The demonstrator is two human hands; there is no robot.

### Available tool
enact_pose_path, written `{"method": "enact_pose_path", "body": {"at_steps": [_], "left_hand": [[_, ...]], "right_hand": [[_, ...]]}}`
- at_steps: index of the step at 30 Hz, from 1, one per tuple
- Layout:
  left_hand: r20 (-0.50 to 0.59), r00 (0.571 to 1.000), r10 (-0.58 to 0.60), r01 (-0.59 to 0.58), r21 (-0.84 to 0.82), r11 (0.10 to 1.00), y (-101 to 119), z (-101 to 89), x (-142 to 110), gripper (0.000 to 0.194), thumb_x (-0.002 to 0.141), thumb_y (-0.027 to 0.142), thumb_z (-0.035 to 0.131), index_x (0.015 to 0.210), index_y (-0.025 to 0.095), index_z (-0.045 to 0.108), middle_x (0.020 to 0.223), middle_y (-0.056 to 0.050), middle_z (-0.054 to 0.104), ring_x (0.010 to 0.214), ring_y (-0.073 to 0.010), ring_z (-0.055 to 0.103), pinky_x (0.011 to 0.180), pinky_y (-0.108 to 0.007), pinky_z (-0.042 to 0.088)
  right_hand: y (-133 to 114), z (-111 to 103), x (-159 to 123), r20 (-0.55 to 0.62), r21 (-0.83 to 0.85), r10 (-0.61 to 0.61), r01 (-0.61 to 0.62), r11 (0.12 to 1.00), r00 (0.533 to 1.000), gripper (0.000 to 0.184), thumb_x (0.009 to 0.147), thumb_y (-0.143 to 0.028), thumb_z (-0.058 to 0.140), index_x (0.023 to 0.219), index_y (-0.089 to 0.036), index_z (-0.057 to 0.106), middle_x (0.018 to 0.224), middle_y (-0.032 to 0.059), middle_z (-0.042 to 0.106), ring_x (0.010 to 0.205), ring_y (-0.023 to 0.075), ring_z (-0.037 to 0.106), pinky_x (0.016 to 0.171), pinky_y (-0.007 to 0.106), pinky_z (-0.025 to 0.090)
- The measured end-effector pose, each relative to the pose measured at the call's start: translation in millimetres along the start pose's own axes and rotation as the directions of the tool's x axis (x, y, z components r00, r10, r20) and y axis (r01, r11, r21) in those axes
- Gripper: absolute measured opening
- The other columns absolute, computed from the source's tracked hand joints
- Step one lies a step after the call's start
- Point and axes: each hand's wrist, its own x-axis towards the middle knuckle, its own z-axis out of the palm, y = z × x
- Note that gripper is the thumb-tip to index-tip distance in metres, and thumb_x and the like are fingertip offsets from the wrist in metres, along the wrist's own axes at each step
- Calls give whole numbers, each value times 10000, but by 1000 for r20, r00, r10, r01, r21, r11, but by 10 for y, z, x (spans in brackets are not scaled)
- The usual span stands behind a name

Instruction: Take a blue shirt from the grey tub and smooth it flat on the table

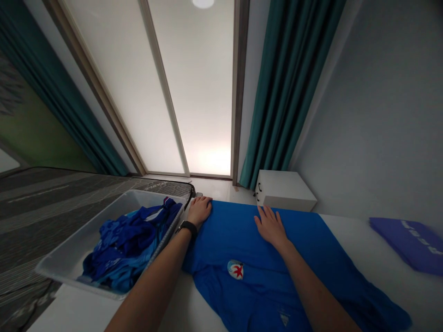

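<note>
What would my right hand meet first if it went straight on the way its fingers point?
Your right hand would first cross the far edge of the blue shirt beneath it. Beyond that, probably the frosted sliding door or its brown frame; depth is unclear.

The bottom edge cuts off the blue shirt (231, 226), whose triangular mark (284, 318) is too small to read. The right forearm (304, 286) hides part of it. The purple item (404, 246) runs past the right edge, its lettering blurred. Clothes (131, 235) in the plastic bin (71, 258) overlap, concealing their number.
</note>
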Motion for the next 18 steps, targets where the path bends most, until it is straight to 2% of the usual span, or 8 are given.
{"method": "enact_pose_path", "body": {"at_steps": [4, 9, 13, 18], "left_hand": [[-37, 999, -28, 27, -33, 999, -64, -5, 13, 370, 974, 258, 374, 1207, 208, 657, 1282, -91, 649, 1256, -260, 512, 1126, -424, 285], [-55, 998, -5, 0, -80, 997, -169, -2, 55, 461, 1014, 239, 261, 1362, 142, 547, 1384, -94, 591, 1282, -188, 521, 1089, -304, 375], [5, 996, 93, -93, -39, 995, -152, 33, -10, 489, 1010, 315, 312, 1438, 134, 463, 1506, -81, 465, 1399, -175, 397, 1173, -311, 271], [139, 980, 145, -154, 61, 986, -90, 47, -167, 533, 997, 373, 353, 1491, 172, 382, 1580, -73, 331, 1464, -199, 286, 1215, -429, 151]], "right_hand": [[87, 117, -3, -28, -28, -6, 6, 1000, 1000, 648, 1005, -486, 196, 1562, -156, 223, 1636, 86, 158, 1508, 231, 80, 1204, 498, 30], [78, 131, 1, -31, -45, -5, 3, 999, 1000, 662, 1002, -503, 188, 1563, -152, 217, 1639, 86, 146, 1509, 231, 64, 1202, 496, 19], [66, 106, -9, -11, -54, 5, -5, 999, 1000, 654, 1003, -488, 187, 1567, -157, 199, 1642, 80, 132, 1509, 224, 51, 1202, 488, 2], [79, 130, -7, -23, -46, -1, 0, 999, 1000, 670, 998, -511, 169, 1568, -158, 195, 1644, 84, 120, 1510, 223, 42, 1199, 494, -1]]}}
